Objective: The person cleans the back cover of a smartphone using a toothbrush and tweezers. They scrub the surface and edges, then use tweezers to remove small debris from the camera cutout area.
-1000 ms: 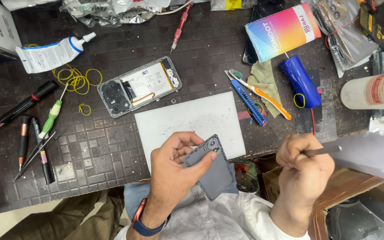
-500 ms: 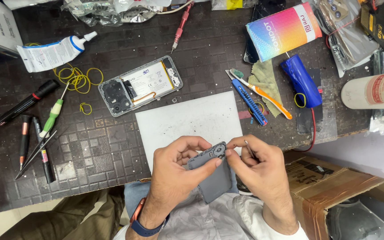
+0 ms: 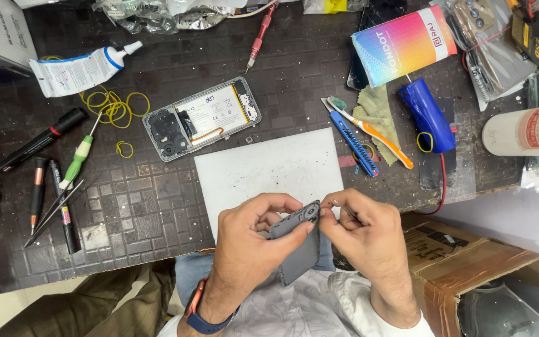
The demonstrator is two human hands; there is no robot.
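Fingers (image 3: pixel 269 209) of the left hand (image 3: pixel 251 243) curl closed around a grey phone back cover (image 3: pixel 297 240), thumb along its edge, while the right hand (image 3: pixel 363 234) pinches its fingertips together at the cover's top corner by the camera opening; whether they grip a small tool I cannot tell. Both hands hold the cover just below the white mat (image 3: pixel 269 168), whose near edge they overlap. Beyond the mat's far left corner lies the opened phone (image 3: pixel 202 118), with a toothbrush (image 3: pixel 369 131) and blue tool (image 3: pixel 352 142) just right of the mat.
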